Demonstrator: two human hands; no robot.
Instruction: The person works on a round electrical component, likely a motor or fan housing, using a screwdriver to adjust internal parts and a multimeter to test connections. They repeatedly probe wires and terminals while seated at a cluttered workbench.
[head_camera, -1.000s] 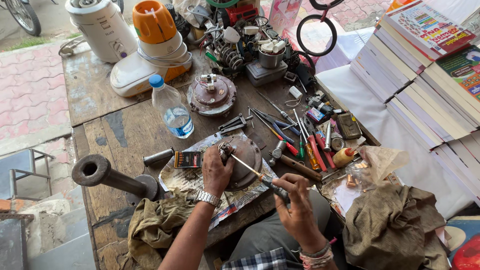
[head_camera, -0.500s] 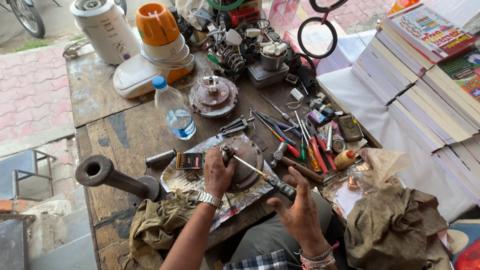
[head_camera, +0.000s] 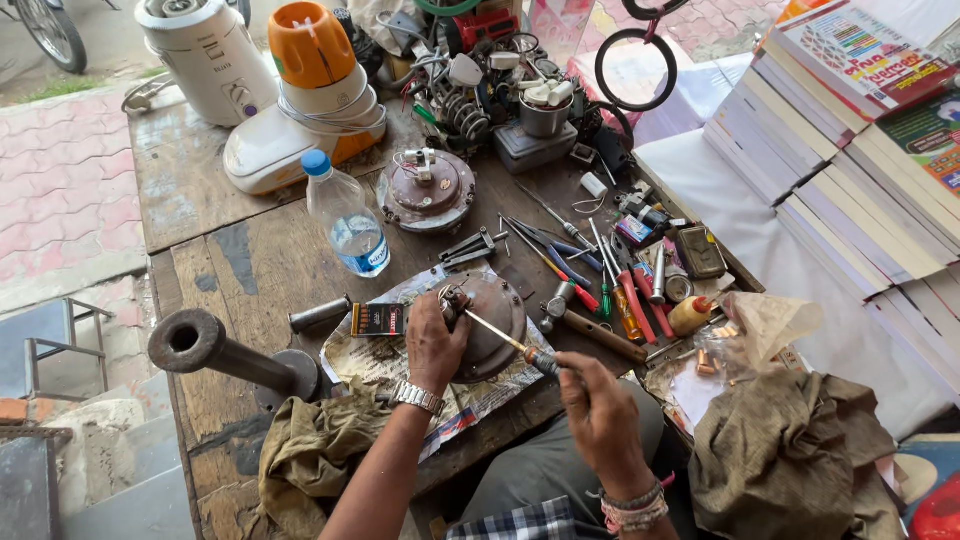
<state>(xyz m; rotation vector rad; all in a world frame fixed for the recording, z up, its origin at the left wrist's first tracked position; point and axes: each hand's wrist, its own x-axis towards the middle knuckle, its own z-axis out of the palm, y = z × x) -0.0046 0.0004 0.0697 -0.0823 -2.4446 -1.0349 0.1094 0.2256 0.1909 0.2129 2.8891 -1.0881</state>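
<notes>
Dull, grimy metal motor housing (head_camera: 495, 325) lies on crumpled printed paper (head_camera: 372, 362) over rough, worn wooden table (head_camera: 260, 265).

Near the front edge of the workbench (head_camera: 250, 270), a round motor housing (head_camera: 495, 325) on a sheet of newspaper (head_camera: 375, 360). Left hand (head_camera: 432, 345) on the housing's left side; right hand (head_camera: 600, 420) off the front edge, holding a screwdriver (head_camera: 505, 342) with its tip at the housing's top. Left of those, a metal pipe stand (head_camera: 215, 352). Behind, a water bottle (head_camera: 345, 215). Right, a row of hand tools (head_camera: 600, 275). At the back edge, mixer bases (head_camera: 300, 110).
</notes>
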